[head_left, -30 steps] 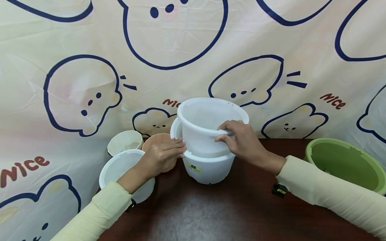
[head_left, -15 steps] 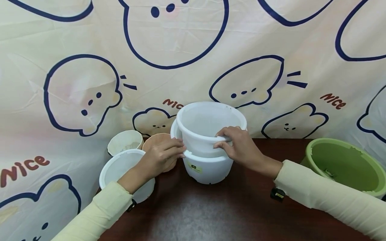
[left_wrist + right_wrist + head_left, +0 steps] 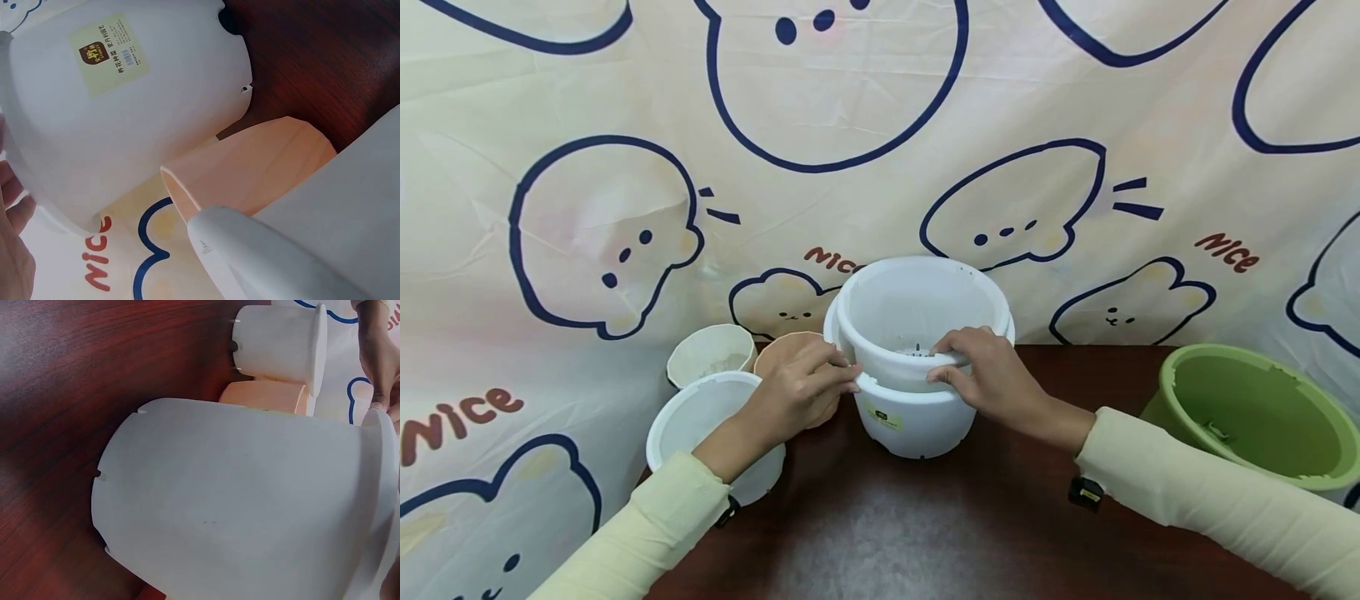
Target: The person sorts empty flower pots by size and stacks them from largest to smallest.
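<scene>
Two white plastic flower pots stand one within the other at the back middle of the table in the head view. My left hand (image 3: 805, 387) holds the rim of the outer white flower pot (image 3: 917, 421), which bears a yellowish label (image 3: 109, 55) in the left wrist view. With thumb and fingers, my right hand (image 3: 992, 371) grips the near rim of the inner white flower pot (image 3: 917, 300). That inner pot sits partly sunk in the outer one, its rim a little higher. In the right wrist view the outer pot's side hides most of the inner pot.
Left of the stack are another white pot (image 3: 688, 417), a small cream pot (image 3: 709, 354) and a peach pot (image 3: 786, 346), close together. A large green pot (image 3: 1255, 417) stands at the right. Behind the dark wooden table (image 3: 887, 533) hangs a printed cloth (image 3: 865, 200).
My right hand has moved down with the inner white flower pot, which has sunk deeper into the outer one. The left hand stays at the outer pot's rim.
</scene>
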`<state>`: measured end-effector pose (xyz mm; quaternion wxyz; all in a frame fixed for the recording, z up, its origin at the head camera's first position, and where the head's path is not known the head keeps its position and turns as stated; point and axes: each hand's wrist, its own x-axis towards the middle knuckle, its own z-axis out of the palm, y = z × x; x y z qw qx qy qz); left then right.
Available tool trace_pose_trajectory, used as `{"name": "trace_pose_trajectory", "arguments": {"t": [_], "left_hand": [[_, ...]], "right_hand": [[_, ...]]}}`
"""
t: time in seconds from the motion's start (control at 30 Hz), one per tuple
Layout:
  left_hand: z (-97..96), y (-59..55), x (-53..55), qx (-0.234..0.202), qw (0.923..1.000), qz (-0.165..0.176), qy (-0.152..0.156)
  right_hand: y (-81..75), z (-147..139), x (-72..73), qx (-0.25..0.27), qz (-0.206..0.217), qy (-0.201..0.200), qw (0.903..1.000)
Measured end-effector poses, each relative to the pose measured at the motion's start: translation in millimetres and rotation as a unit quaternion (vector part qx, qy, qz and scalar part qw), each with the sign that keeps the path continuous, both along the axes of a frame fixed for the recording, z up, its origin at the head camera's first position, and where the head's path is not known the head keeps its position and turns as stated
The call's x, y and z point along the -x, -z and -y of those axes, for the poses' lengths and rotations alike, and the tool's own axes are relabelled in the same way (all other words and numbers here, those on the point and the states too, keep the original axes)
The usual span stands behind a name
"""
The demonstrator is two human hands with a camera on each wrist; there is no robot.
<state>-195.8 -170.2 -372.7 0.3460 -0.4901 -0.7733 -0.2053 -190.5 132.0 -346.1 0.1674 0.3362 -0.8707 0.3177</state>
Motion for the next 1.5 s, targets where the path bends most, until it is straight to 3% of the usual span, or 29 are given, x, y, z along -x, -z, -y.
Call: {"name": "trace_pose_trajectory", "arguments": {"t": [0.27,0.8,0.93,1.2,1.5], "left_hand": [[-1.0,-0.8,0.1,-0.001,1.0,0.008,-0.001],[-2.0,-5.0,-1.5,0.006,0.9993,0.035,-0.015],[-0.7,-6.7,-0.4,0.015,0.9993,0.03,-0.016],[2.4,-9.1,1.2,0.05,0.9973,0.028,-0.046],[0.1,-8.1,0.6,0.054,0.9971,-0.002,-0.054]], "right_hand": [[4.5,0,-1.4,-0.002,0.009,0.0,1.0],[5.9,5,-4.8,-0.019,0.067,0.018,0.9974],[2.8,6,-5.1,-0.039,0.089,0.019,0.9951],[-0.6,5,-9.2,-0.085,0.128,0.013,0.988],[-1.7,1,-9.8,-0.083,0.109,0.005,0.9906]]}}
